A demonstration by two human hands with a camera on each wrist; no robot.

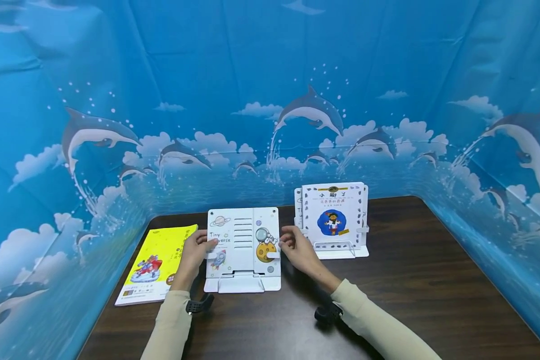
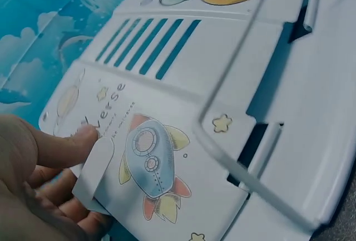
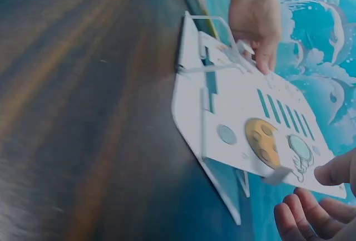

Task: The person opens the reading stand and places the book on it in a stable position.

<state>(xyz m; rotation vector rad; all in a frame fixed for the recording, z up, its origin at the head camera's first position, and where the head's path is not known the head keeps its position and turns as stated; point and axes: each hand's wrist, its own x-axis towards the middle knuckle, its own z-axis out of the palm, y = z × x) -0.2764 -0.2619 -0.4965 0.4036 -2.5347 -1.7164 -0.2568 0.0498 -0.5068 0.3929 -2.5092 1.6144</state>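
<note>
A white metal book stand point(image 1: 244, 240) printed with a planet, a rocket and an astronaut stands upright, leaning back, on the table. My left hand point(image 1: 194, 252) grips its left edge, the thumb point(image 2: 83, 143) on the front beside the small page clip point(image 2: 94, 168) and the other fingers behind. By the opposite edge is my right hand point(image 1: 299, 250). In the right wrist view its thumb point(image 3: 334, 171) overlaps the panel near the edge, and its loosely bent fingers point(image 3: 303, 210) lie just outside. A clear wire holder point(image 1: 240, 283) runs along the stand's front ledge, which holds no book.
A yellow book point(image 1: 157, 260) lies flat left of the stand. Behind and to the right, a second stand point(image 1: 363, 250) bears a white picture book point(image 1: 333, 205). A blue dolphin-print curtain point(image 1: 234, 75) surrounds the dark wooden table point(image 1: 423, 280).
</note>
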